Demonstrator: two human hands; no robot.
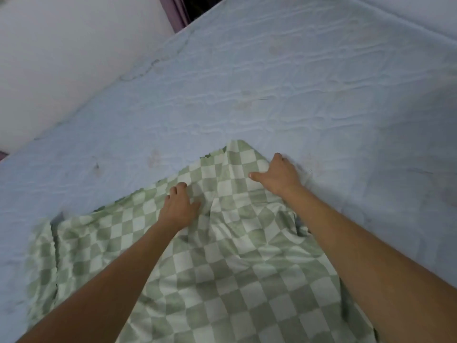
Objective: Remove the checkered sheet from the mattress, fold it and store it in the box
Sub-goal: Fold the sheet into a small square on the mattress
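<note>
The green-and-white checkered sheet (222, 256) lies rumpled on the near part of the pale blue quilted mattress (272, 82), with one corner pointing away from me. My left hand (179, 206) rests palm down on the sheet near its far left edge, fingertips slightly bent into the cloth. My right hand (277, 174) presses on the sheet's right edge beside the corner. Its thumb is spread left over the cloth and its fingers reach onto the mattress. Creases bunch up between the two hands. No box is in view.
A white wall or headboard (61, 58) runs along the mattress's left side. A strip of purple curtain (176, 11) and a dark gap show at the top. Bare mattress stretches far ahead and to the right.
</note>
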